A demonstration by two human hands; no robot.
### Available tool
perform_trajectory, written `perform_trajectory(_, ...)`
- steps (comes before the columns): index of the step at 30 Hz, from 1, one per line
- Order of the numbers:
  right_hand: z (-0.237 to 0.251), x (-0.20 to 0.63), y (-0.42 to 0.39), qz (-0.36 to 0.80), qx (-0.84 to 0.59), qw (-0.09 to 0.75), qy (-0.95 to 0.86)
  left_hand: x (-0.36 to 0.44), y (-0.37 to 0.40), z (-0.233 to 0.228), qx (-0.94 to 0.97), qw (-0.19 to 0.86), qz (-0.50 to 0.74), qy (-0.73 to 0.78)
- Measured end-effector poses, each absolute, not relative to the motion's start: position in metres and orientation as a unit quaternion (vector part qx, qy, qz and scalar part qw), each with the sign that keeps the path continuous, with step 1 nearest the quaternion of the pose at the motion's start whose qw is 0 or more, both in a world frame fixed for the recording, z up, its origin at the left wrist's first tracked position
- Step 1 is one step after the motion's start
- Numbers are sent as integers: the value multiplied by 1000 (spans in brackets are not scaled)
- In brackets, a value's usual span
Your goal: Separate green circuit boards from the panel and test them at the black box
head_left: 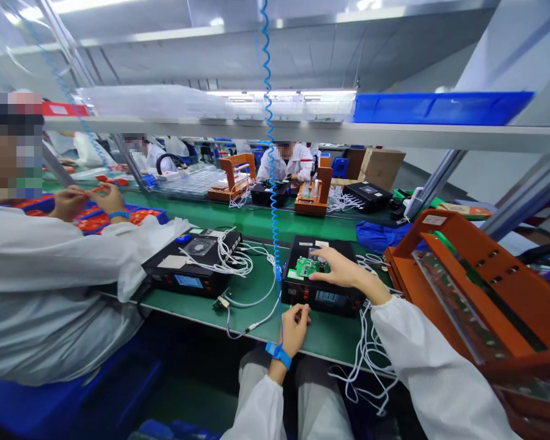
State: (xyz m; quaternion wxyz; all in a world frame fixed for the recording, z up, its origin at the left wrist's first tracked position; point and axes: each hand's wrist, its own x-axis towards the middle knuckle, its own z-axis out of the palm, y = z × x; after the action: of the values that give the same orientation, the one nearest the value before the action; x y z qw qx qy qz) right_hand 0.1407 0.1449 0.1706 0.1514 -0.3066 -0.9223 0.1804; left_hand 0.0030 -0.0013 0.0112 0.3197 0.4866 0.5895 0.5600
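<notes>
Resting on top of a black tester box point(323, 287), the right hand point(343, 271) lies flat with its fingers stretched out, the fingertips touching a small green circuit board point(308, 266) that sits on the box's top face, near the middle of the green bench mat point(256, 293). The left hand point(294, 330) is nearer, at the front edge of the box, fingers curled loosely against its lower front; whether it grips anything cannot be told. A blue wrist strap point(278, 354) circles that wrist, and a blue coiled cord point(269, 153) runs up from it. White cables point(369, 360) trail off the near edge. To the left stands a second black tester point(190, 266), beside a co-worker in a white coat point(50, 287). An orange fixture point(476, 287) stands at the right
</notes>
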Motion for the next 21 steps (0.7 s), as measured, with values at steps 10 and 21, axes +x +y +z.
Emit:
perform_trajectory(10,158,103,138,199,-271,127,-933,5,3,10,483,313,557,599)
perform_trajectory(21,132,103,153,120,-258,133,-950,7,1,10,471,294,570,606)
